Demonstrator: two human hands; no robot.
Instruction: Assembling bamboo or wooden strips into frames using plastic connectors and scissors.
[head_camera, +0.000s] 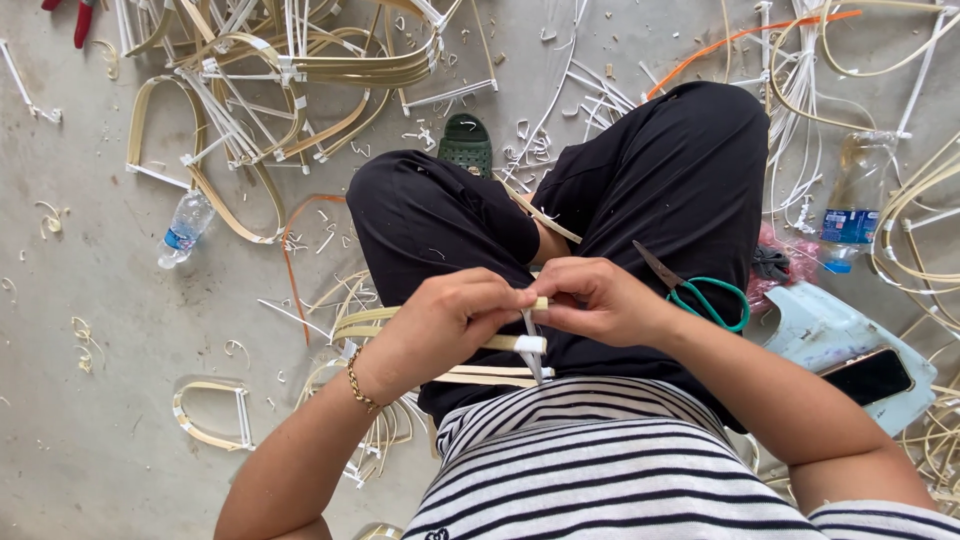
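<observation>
I sit on the floor with black trousers and a striped top. My left hand (440, 320) and my right hand (592, 300) meet over my lap, both pinching a pale bamboo strip frame (365, 322). A white plastic strip (531, 345) runs down between my fingertips and wraps the frame where they meet. The frame's loops trail to the left, over my thigh. A gold bracelet sits on my left wrist.
Green-handled scissors (700, 293) lie on my right thigh. A phone (868, 376) rests on a pale blue stool at right. Water bottles (184, 229) (850, 222) lie either side. Finished bamboo frames (290, 70), a green sandal (466, 142), red pliers (84, 20) and white offcuts litter the concrete.
</observation>
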